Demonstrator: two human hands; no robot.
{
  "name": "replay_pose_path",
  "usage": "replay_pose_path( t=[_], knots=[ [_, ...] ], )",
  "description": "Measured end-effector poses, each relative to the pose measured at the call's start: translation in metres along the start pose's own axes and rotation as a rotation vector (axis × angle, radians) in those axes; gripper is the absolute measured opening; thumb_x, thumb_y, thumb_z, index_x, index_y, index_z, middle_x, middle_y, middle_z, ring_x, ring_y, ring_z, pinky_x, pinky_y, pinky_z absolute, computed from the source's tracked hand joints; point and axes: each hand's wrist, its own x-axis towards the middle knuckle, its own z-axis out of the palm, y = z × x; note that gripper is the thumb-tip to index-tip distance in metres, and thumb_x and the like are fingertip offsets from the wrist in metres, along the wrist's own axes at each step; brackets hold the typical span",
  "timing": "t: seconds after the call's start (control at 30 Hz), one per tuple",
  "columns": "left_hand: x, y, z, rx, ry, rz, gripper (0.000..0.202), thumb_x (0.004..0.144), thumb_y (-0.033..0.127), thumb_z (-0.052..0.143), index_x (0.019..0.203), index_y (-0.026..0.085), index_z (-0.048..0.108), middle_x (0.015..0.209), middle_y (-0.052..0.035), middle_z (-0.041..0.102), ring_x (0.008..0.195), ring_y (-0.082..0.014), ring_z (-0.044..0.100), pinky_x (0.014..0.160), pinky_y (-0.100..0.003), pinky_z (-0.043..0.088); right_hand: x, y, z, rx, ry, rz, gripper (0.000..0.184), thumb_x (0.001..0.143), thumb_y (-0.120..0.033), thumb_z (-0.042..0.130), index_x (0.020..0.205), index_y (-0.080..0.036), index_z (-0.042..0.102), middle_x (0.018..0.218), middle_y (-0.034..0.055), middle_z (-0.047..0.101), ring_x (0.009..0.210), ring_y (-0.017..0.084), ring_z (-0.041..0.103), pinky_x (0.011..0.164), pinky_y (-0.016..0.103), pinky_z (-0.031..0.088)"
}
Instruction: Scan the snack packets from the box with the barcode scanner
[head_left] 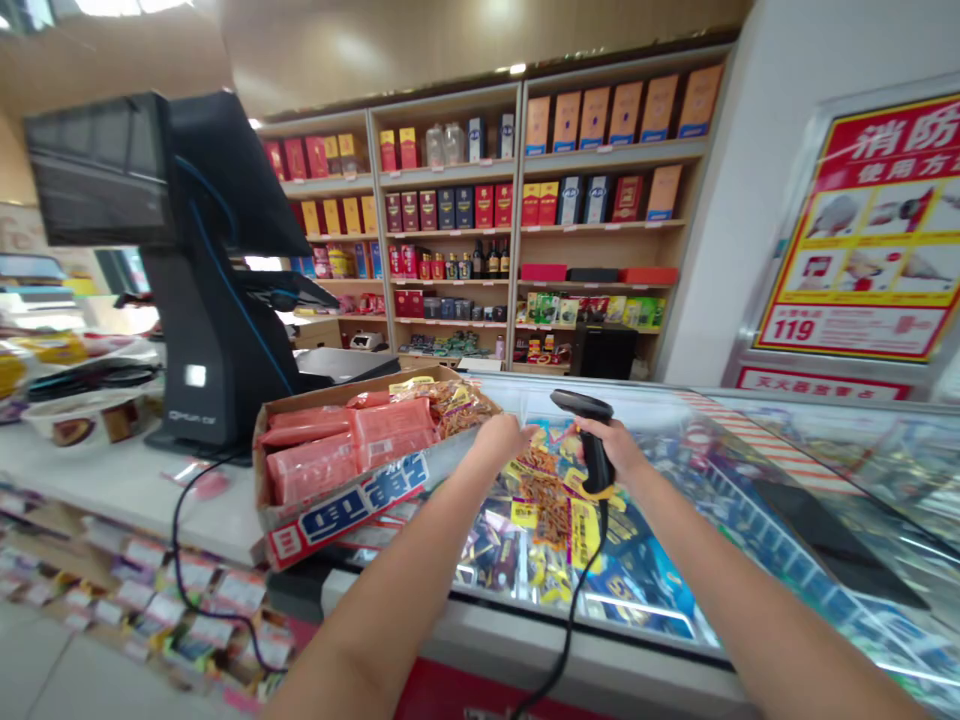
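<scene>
In my right hand (619, 450) is a black handheld barcode scanner (596, 450), its head up and its cable hanging down over the counter front. My left hand (504, 438) is closed beside it, at the right end of the cardboard box; a bit of clear plastic shows above the fingers, but what they grip is mostly hidden. Just below both hands, clear snack packets (551, 505) with orange-brown strips and yellow labels lie over the glass-topped freezer (480, 625). The open cardboard box (360, 515) holds pink packets (390, 432) and more of the strip snacks (457, 400).
A black point-of-sale terminal (210, 290) stands left on the white counter (225, 510), with a loose black cable (180, 540) near it. Shelves of boxed goods (450, 205) line the back wall. A red fire-safety poster (862, 240) hangs at right.
</scene>
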Motion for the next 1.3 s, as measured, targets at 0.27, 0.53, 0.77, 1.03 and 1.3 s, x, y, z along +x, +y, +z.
replay_pose_path(
  t=[0.27, 0.53, 0.77, 1.03, 1.3],
  knots=[
    [-0.013, -0.012, 0.043, 0.352, -0.222, -0.033, 0.048, 0.073, 0.025, 0.072, 0.116, 0.008, 0.06, 0.103, -0.0267, 0.069, 0.107, -0.0365, 0.064, 0.093, -0.044, 0.045, 0.001, 0.025, -0.029, -0.026, 0.06, 0.039, 0.021, 0.071, -0.036, 0.066, 0.067, -0.016, 0.066, 0.039, 0.0034, 0.059, 0.035, 0.016, 0.054, 0.037, 0.025, 0.042],
    [-0.007, -0.017, 0.035, 0.362, -0.204, -0.112, 0.06, 0.064, 0.038, 0.08, 0.114, 0.011, 0.06, 0.108, -0.0183, 0.069, 0.103, -0.0299, 0.064, 0.08, -0.031, 0.047, -0.003, 0.028, -0.017, -0.059, 0.038, 0.045, 0.021, 0.068, -0.035, 0.066, 0.063, -0.015, 0.064, 0.038, 0.0038, 0.059, 0.033, 0.015, 0.052, 0.038, 0.026, 0.044],
    [0.0, -0.033, 0.036, 0.013, -0.068, -0.051, 0.018, 0.071, 0.024, 0.071, 0.065, 0.017, 0.055, 0.06, 0.0027, 0.054, 0.063, -0.0149, 0.055, 0.061, -0.024, 0.038, -0.005, 0.028, -0.014, -0.048, 0.015, 0.048, 0.023, 0.064, -0.038, 0.068, 0.065, -0.015, 0.065, 0.037, 0.0032, 0.058, 0.034, 0.015, 0.053, 0.039, 0.026, 0.044],
    [0.003, -0.035, 0.038, -0.427, 0.079, -0.021, 0.016, 0.072, 0.019, 0.064, 0.074, 0.019, 0.048, 0.058, 0.0073, 0.051, 0.054, -0.0097, 0.05, 0.056, -0.02, 0.04, -0.004, 0.029, -0.017, 0.032, -0.011, 0.044, 0.024, 0.068, -0.039, 0.069, 0.07, -0.015, 0.066, 0.04, 0.003, 0.059, 0.035, 0.015, 0.053, 0.036, 0.023, 0.041],
    [-0.004, -0.024, 0.03, -0.591, 0.146, 0.388, 0.006, 0.071, 0.012, 0.058, 0.071, 0.018, 0.059, 0.085, -0.0032, 0.063, 0.084, -0.0147, 0.061, 0.073, -0.027, 0.053, -0.009, 0.019, -0.021, 0.418, -0.084, 0.253, 0.023, 0.079, -0.042, 0.06, 0.08, -0.019, 0.064, 0.063, 0.0061, 0.071, 0.041, 0.015, 0.058, 0.04, 0.025, 0.046]
  ],
)
